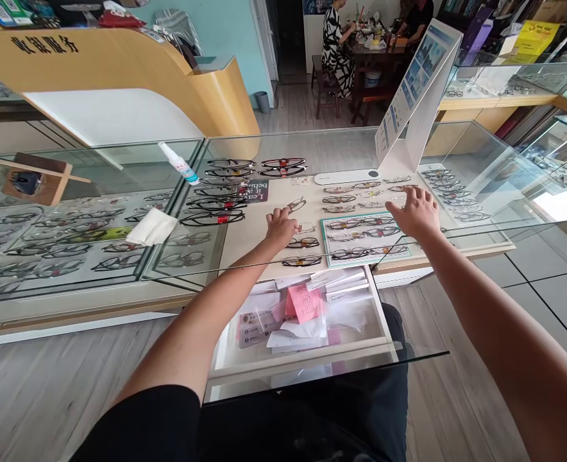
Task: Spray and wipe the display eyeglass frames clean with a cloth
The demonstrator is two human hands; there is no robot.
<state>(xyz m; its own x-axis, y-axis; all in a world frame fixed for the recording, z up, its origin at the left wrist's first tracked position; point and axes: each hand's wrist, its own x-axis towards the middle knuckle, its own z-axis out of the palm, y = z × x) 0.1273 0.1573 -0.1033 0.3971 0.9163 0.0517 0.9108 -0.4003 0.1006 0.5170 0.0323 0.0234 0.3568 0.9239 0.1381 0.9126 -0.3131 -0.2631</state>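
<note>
My left hand (280,230) is over the pale display surface in the glass counter, fingers curled. A tilted pair of thin-rimmed eyeglasses (297,204) meets its fingertips; the exact grip is partly hidden. Clear-framed eyeglasses (305,228) lie beside the thumb, with dark eyeglasses (303,242) just below. Further right, my right hand (417,213) is spread, thumb apart, holding nothing. Its fingertips are close to a thin pair of eyeglasses (403,188); whether they touch cannot be made out. Between the hands lies a teal-edged tray (326,239) with several eyeglasses on it.
An open drawer (384,321) with papers is below the counter, a glass pane edge (423,355) before me. A white bottle (180,164) and folded tissue (152,227) rest on the glass at left. A standing sign (415,90) rises behind. People sit at a table (360,48).
</note>
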